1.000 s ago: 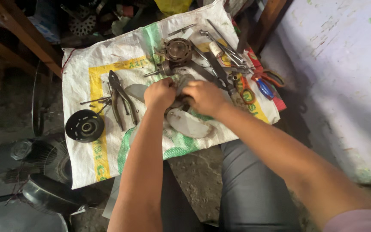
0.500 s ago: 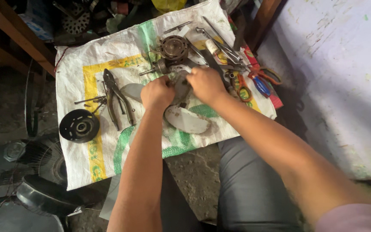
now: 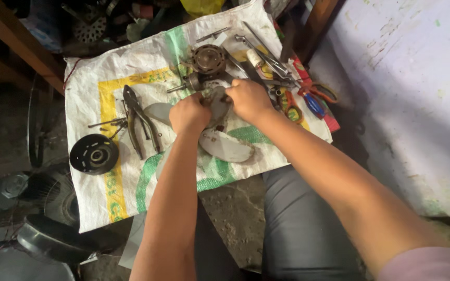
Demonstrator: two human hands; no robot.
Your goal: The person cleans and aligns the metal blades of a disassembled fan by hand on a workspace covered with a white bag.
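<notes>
Keep your left hand (image 3: 189,113) and right hand (image 3: 248,99) clamped on the fan blade hub (image 3: 215,99); brace it steady against the woven sack (image 3: 131,67).

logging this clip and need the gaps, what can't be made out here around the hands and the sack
Head view only:
- What the left hand and right hand grip: their fingers cover the hub of the grey fan blade.
- Tools at the woven sack's far right: overlapping, too small to sort.
- Dark round pan, lower left: cut off by the frame edge, in shadow.
- Clutter above the sack: too dark.
</notes>
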